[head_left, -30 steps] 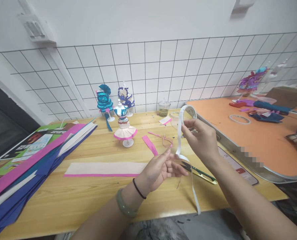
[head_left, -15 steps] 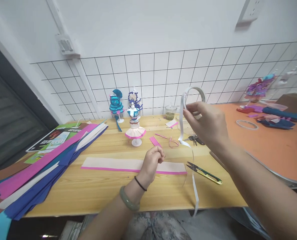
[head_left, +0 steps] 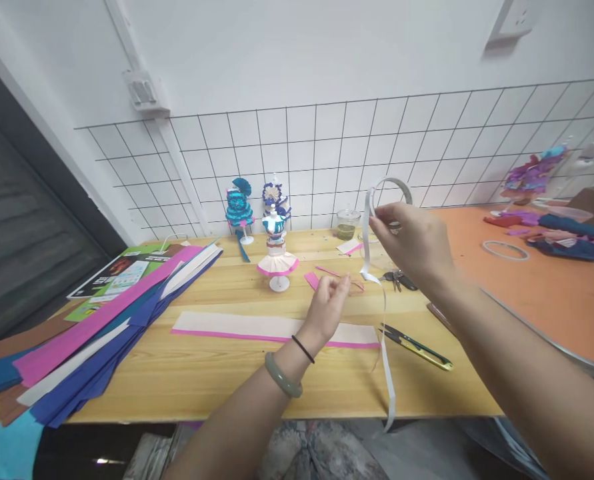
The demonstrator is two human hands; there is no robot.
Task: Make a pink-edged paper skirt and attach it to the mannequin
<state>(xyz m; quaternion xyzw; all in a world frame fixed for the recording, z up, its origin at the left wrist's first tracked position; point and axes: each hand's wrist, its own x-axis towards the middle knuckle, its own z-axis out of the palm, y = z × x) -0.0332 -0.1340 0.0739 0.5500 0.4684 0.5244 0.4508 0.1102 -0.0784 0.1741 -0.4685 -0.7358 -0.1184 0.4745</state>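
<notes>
My right hand (head_left: 417, 247) is raised above the table, thumb and fingers pinching a roll of white tape (head_left: 401, 183). From the roll a loose tape strip (head_left: 387, 377) hangs down past the table's front edge. My left hand (head_left: 327, 310) is closed, thumb and fingertips together, left of the hanging strip; whether anything is between them I cannot make out. Beneath that hand lies a long cream paper strip (head_left: 237, 325) with a pink edge. Yellow-handled thread snips (head_left: 417, 347) rest at its right end. Behind stands a small dress form (head_left: 278, 262) in a cream skirt with pink hem.
Several coloured crepe paper strips (head_left: 107, 327) are fanned out at the left. Two decorated figures, one a teal figure (head_left: 239, 207), stand by the wall grid. A lidded glass jar (head_left: 347, 225) and keys (head_left: 397, 280) lie farther back. An orange table (head_left: 537, 300) adjoins at right.
My left hand has moved right and slightly up, toward the hanging tape, its fingers now extended into a pinch. My right hand keeps the roll raised. The view has shifted slightly left.
</notes>
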